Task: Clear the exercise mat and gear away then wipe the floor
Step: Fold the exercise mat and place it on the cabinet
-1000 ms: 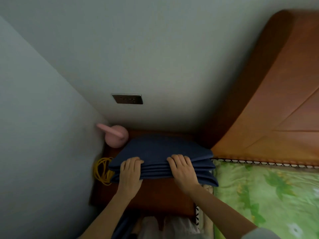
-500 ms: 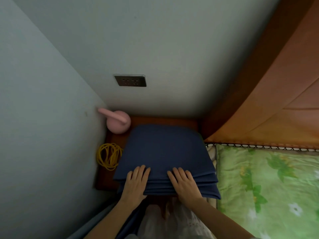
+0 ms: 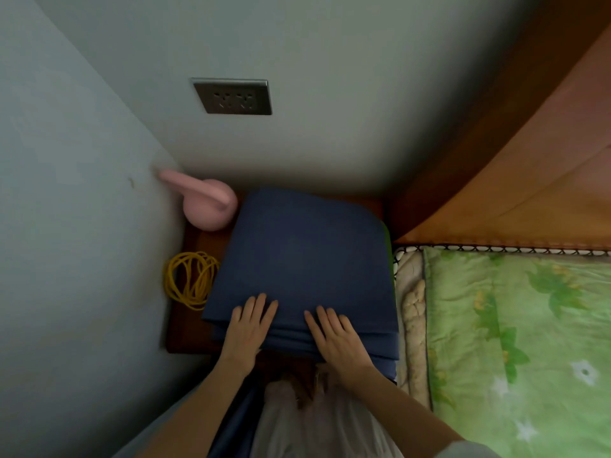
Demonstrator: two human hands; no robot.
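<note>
No writing is legible anywhere; at frame centre the folded navy exercise mat (image 3: 304,259) hides most of the wooden nightstand (image 3: 185,328), while the left hand (image 3: 246,328) and right hand (image 3: 337,338) press flat, fingers straight, on its near edge.

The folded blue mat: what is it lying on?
The folded blue mat lies on a brown wooden nightstand, whose top shows only along the left edge, beside a pink kettlebell and yellow rope. The rest is covered.
</note>
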